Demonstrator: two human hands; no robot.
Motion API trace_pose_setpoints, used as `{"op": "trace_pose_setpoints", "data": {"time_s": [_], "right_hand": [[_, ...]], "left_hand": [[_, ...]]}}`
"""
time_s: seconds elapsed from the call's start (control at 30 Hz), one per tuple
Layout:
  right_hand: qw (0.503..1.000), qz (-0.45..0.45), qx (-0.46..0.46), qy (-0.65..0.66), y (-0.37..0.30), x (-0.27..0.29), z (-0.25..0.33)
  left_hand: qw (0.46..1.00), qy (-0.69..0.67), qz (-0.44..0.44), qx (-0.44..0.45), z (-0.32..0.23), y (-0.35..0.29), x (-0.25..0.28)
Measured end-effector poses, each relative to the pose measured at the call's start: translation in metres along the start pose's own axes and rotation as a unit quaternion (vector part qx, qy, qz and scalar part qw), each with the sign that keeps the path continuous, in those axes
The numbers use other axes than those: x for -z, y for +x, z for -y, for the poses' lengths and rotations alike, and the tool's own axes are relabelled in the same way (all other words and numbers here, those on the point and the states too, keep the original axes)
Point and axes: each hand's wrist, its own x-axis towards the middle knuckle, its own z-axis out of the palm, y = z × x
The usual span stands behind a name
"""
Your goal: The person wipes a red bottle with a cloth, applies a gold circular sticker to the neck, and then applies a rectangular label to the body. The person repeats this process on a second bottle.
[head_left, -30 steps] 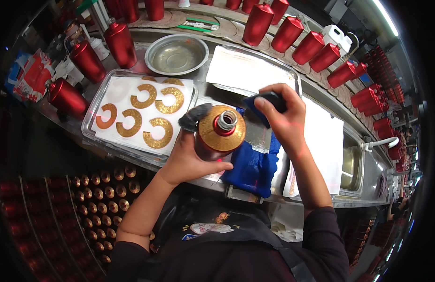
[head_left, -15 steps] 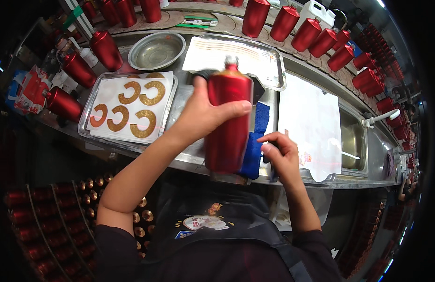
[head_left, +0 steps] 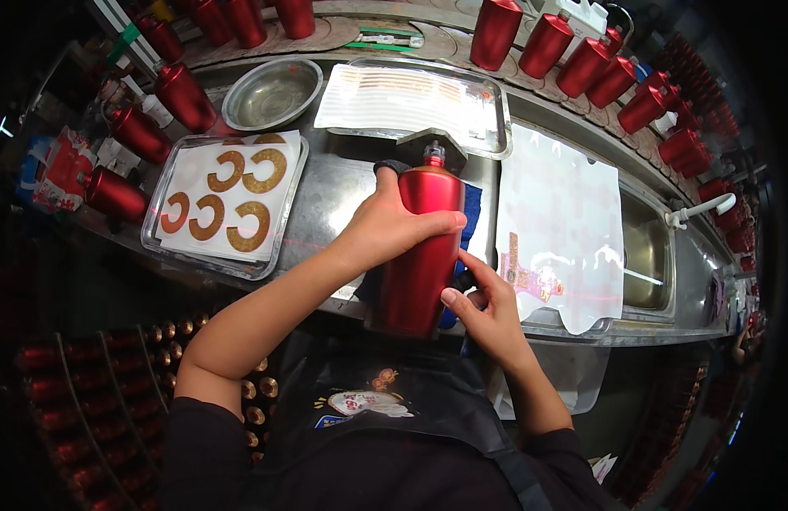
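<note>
My left hand (head_left: 394,223) is wrapped round a red metallic bottle (head_left: 421,264), its thumb lying across the front. The bottle leans slightly, neck away from me and base over the table's near edge. My right hand (head_left: 489,311) is at the bottle's lower right side, forefinger and thumb against or very near it. Something dark shows between those fingers, too hidden to name. Behind the bottle lies a blue cloth (head_left: 472,213), partly covered. Just past the bottle's neck stands a dark metal block with angled sides (head_left: 449,140).
On the left, a tray (head_left: 266,271) holds a white sheet with several gold C-shaped labels (head_left: 249,226). A metal bowl (head_left: 272,95) and a tray of label strips (head_left: 402,94) stand behind. White backing sheet (head_left: 560,221) lies right, beside a sink (head_left: 648,255). Red bottles (head_left: 496,34) line the conveyor.
The bottle has come down and nearer to me in my left hand. My right hand has moved left to the bottle's side. The view has shifted slightly.
</note>
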Motion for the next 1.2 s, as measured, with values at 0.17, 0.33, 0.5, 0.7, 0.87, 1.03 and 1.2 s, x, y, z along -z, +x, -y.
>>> {"op": "trace_pose_setpoints", "data": {"time_s": [0.17, 0.33, 0.5, 0.7, 0.87, 1.03, 1.2], "right_hand": [[0.996, -0.035, 0.052, -0.059, 0.007, -0.004, -0.001], [0.993, 0.002, 0.045, -0.107, 0.011, -0.004, 0.000], [0.994, 0.028, 0.032, -0.099, 0.014, 0.002, 0.005], [0.997, -0.004, 0.050, -0.050, 0.010, 0.006, 0.007], [0.997, -0.070, 0.029, -0.007, 0.025, 0.006, 0.001], [0.994, -0.097, 0.045, 0.004, 0.035, 0.013, 0.004], [0.994, -0.104, -0.001, 0.024, 0.038, 0.016, 0.006]], "left_hand": [[0.992, 0.111, -0.010, 0.056, -0.012, -0.001, -0.002], [0.990, -0.047, 0.006, -0.135, 0.002, -0.022, -0.004], [0.989, 0.071, -0.032, -0.126, 0.007, -0.024, -0.002], [0.989, -0.060, -0.136, -0.017, 0.019, 0.043, 0.094], [0.941, 0.193, -0.273, -0.045, 0.035, 0.155, 0.158], [0.917, 0.308, -0.243, 0.066, 0.041, 0.213, 0.152], [0.933, 0.226, -0.275, 0.050, 0.056, 0.224, 0.156]]}}
